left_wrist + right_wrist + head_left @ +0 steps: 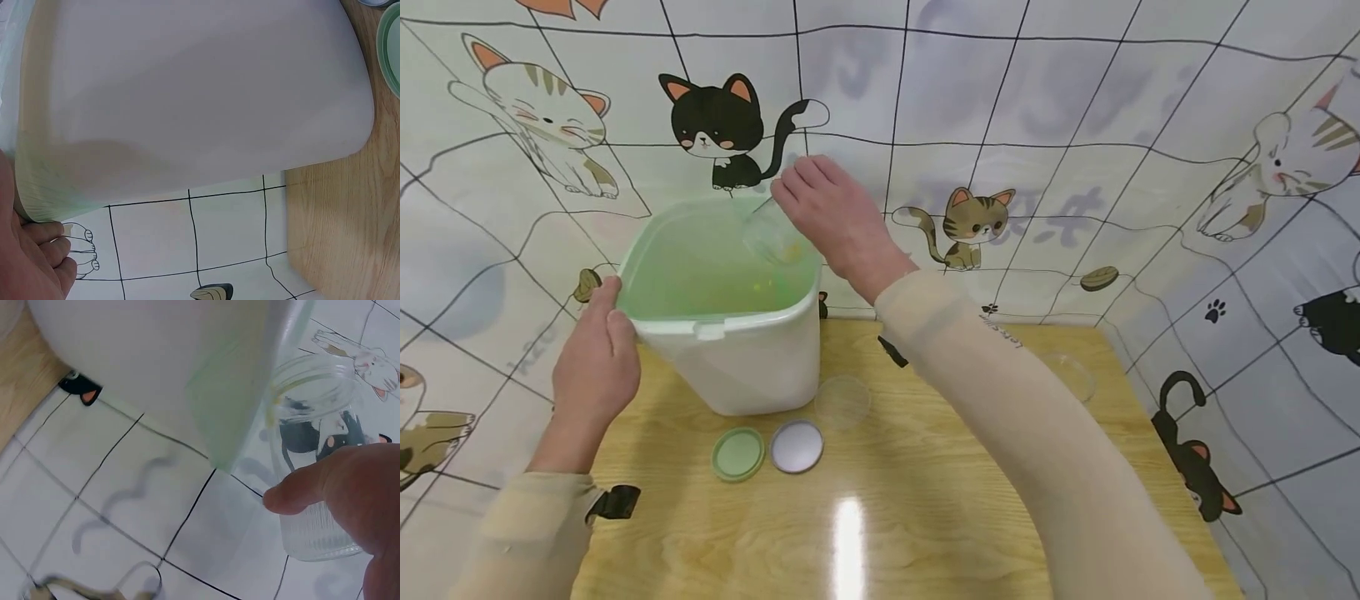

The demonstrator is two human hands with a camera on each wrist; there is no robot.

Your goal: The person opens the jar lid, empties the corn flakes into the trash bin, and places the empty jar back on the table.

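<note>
A white trash bin [745, 371] with a green liner [692, 279] stands at the back left of the table. My left hand [597, 358] holds its left rim, and in the left wrist view the fingers [53, 250] curl in at the bin's upper edge. Over the bin's opening, my right hand [835, 212] grips a clear glass jar [767, 237], tilted with its mouth toward the inside. Yellow residue marks the jar's threaded rim in the right wrist view, where my thumb [294, 490] lies across the glass. Small yellow bits [763, 287] show inside the liner.
In front of the bin lie a green round lid [738, 454] and a white round lid [797, 447]. A clear disc [842, 402] is beside the bin's base, and another clear round piece [1072, 377] sits behind my right forearm. Cat-printed sheeting [1045, 100] surrounds the wooden table [940, 508].
</note>
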